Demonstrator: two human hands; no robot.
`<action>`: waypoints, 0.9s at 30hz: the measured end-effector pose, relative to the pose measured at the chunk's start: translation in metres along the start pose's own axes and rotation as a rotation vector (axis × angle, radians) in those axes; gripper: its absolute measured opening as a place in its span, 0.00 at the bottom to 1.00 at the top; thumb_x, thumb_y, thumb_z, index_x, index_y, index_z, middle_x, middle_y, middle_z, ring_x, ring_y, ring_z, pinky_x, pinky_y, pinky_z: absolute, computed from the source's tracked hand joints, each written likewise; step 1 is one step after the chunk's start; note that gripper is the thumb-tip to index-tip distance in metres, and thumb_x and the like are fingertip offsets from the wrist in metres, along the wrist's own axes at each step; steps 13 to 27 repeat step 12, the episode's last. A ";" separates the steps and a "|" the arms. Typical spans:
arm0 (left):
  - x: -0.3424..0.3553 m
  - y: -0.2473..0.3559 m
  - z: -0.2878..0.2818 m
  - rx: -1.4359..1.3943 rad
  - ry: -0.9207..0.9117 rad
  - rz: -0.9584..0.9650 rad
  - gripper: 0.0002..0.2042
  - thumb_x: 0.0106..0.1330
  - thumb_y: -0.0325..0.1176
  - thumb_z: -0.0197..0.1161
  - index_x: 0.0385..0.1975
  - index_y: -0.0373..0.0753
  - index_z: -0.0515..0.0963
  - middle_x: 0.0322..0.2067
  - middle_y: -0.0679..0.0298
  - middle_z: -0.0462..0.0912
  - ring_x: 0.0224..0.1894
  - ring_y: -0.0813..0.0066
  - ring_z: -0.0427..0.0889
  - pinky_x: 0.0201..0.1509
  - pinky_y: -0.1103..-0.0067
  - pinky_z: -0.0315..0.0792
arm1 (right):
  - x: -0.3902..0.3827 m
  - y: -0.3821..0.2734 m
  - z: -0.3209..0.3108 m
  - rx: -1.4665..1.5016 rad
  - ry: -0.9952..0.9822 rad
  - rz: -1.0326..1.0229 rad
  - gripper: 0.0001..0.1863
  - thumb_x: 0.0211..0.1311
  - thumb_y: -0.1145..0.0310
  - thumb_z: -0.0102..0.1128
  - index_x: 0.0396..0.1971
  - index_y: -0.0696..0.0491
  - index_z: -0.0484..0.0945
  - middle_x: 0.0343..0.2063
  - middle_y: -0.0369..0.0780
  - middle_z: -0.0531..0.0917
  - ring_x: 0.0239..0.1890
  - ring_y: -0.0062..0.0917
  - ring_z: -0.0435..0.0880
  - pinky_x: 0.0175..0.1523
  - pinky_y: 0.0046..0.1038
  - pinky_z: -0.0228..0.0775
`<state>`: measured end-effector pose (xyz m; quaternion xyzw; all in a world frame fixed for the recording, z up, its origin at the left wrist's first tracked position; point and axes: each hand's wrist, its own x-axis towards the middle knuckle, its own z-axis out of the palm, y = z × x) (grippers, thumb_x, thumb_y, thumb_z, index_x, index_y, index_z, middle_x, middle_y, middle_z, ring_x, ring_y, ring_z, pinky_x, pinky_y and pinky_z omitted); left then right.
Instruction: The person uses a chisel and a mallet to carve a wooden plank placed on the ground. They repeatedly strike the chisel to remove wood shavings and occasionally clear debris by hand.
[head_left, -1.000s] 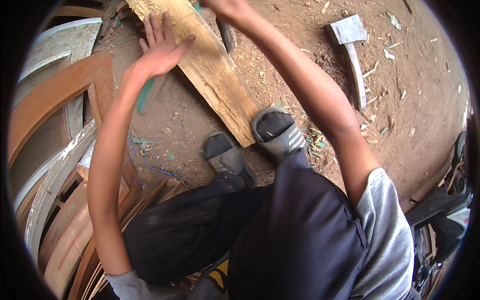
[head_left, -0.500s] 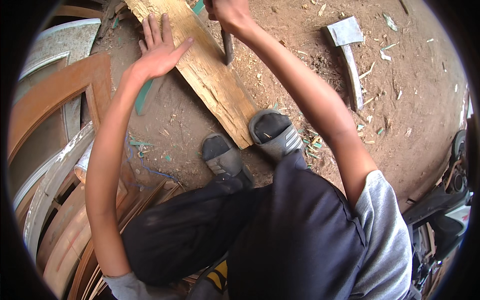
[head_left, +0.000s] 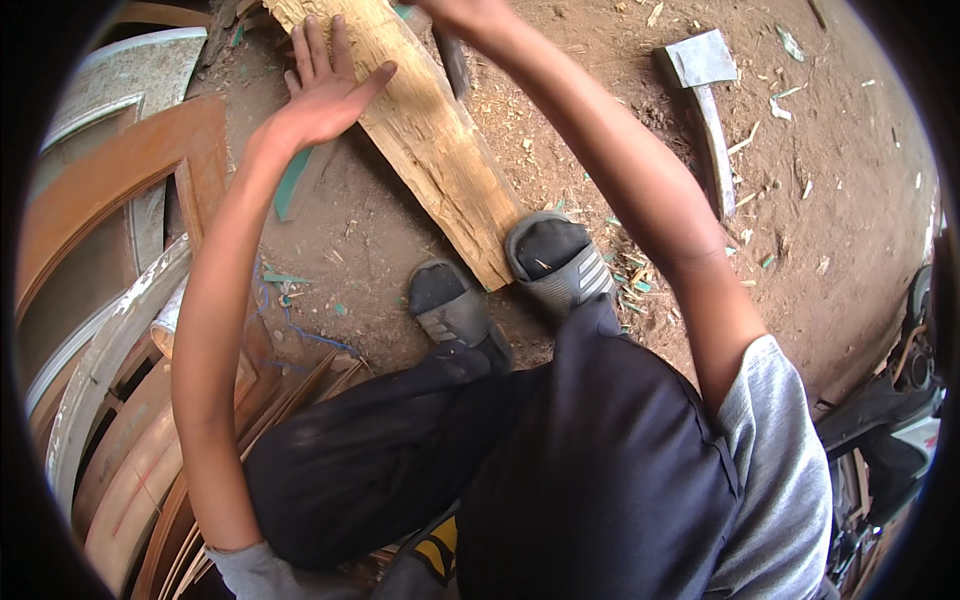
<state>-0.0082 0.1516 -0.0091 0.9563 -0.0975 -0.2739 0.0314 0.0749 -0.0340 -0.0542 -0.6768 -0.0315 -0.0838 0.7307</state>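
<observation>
A rough, yellowish wooden plank (head_left: pixel 445 165) lies slanted in front of me, its near end between my sandalled feet. My left hand (head_left: pixel 325 105) rests flat on the plank's left side, fingers spread. At the top edge, my right hand (head_left: pixel 465 12) is partly cut off by the picture; it is closed around a dark bar-like handle (head_left: pixel 452 62) that points down beside the plank's right edge. The working end of that tool cannot be made out.
On the dirt floor to the right lies a hatchet (head_left: pixel 712 130) with a worn wooden handle. Wood chips and green splinters (head_left: pixel 632 287) are scattered about. Curved wooden frames (head_left: pixel 120 170) are stacked at the left. Dark machine parts (head_left: pixel 890 410) stand at the far right.
My right hand has moved up with the dark-handled tool, further out of the picture. My left hand stays spread on the plank; the whole view has shifted slightly.
</observation>
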 end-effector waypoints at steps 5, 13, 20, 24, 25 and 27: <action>0.005 0.001 -0.002 0.007 -0.001 -0.008 0.57 0.68 0.77 0.40 0.78 0.34 0.25 0.76 0.40 0.14 0.78 0.49 0.08 0.78 0.43 0.27 | -0.016 0.003 0.009 -0.036 0.094 0.113 0.40 0.79 0.37 0.28 0.34 0.61 0.74 0.24 0.50 0.76 0.29 0.39 0.74 0.40 0.44 0.67; 0.000 0.000 0.000 0.023 -0.002 -0.010 0.57 0.69 0.76 0.40 0.78 0.34 0.26 0.77 0.41 0.15 0.79 0.48 0.11 0.80 0.47 0.26 | 0.003 -0.018 -0.006 0.227 0.172 0.014 0.42 0.79 0.34 0.27 0.39 0.53 0.87 0.20 0.39 0.83 0.19 0.29 0.74 0.32 0.35 0.69; 0.000 0.000 0.000 0.023 -0.002 -0.010 0.57 0.69 0.76 0.40 0.78 0.34 0.26 0.77 0.41 0.15 0.79 0.48 0.11 0.80 0.47 0.26 | 0.003 -0.018 -0.006 0.227 0.172 0.014 0.42 0.79 0.34 0.27 0.39 0.53 0.87 0.20 0.39 0.83 0.19 0.29 0.74 0.32 0.35 0.69; 0.000 0.000 0.000 0.023 -0.002 -0.010 0.57 0.69 0.76 0.40 0.78 0.34 0.26 0.77 0.41 0.15 0.79 0.48 0.11 0.80 0.47 0.26 | 0.003 -0.018 -0.006 0.227 0.172 0.014 0.42 0.79 0.34 0.27 0.39 0.53 0.87 0.20 0.39 0.83 0.19 0.29 0.74 0.32 0.35 0.69; 0.000 0.000 0.000 0.023 -0.002 -0.010 0.57 0.69 0.76 0.40 0.78 0.34 0.26 0.77 0.41 0.15 0.79 0.48 0.11 0.80 0.47 0.26 | 0.003 -0.018 -0.006 0.227 0.172 0.014 0.42 0.79 0.34 0.27 0.39 0.53 0.87 0.20 0.39 0.83 0.19 0.29 0.74 0.32 0.35 0.69; 0.000 0.000 0.000 0.023 -0.002 -0.010 0.57 0.69 0.76 0.40 0.78 0.34 0.26 0.77 0.41 0.15 0.79 0.48 0.11 0.80 0.47 0.26 | 0.003 -0.018 -0.006 0.227 0.172 0.014 0.42 0.79 0.34 0.27 0.39 0.53 0.87 0.20 0.39 0.83 0.19 0.29 0.74 0.32 0.35 0.69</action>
